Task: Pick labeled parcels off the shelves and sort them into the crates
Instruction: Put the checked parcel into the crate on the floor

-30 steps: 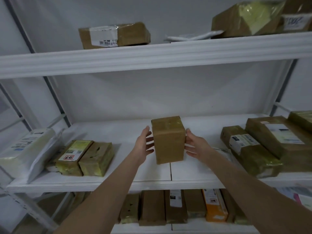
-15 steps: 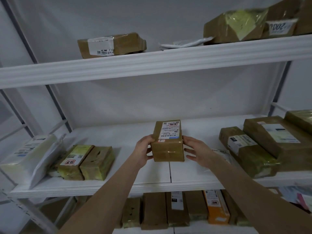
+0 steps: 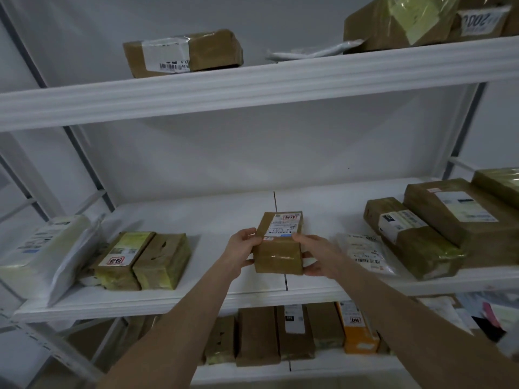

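Observation:
A small brown taped parcel (image 3: 279, 255) with a white label on its top face is held over the front middle of the white middle shelf (image 3: 213, 220). My left hand (image 3: 243, 248) grips its left side, fingers curled over the top edge. My right hand (image 3: 314, 255) grips its right side, thumb on top beside the label and fingers under the box. The label faces up toward me. No crate is in view.
Two brown parcels (image 3: 143, 261) and a white mailer (image 3: 47, 252) lie at the shelf's left. Larger brown parcels (image 3: 438, 228) and a white bag (image 3: 365, 255) lie at the right. More parcels sit on the top shelf (image 3: 182, 53) and stand on the lower shelf (image 3: 295, 332).
The parcel was tipped from upright, plain face toward me, until its labelled face pointed up. Both hands went from flat against its sides to gripping it, and it came lower and nearer.

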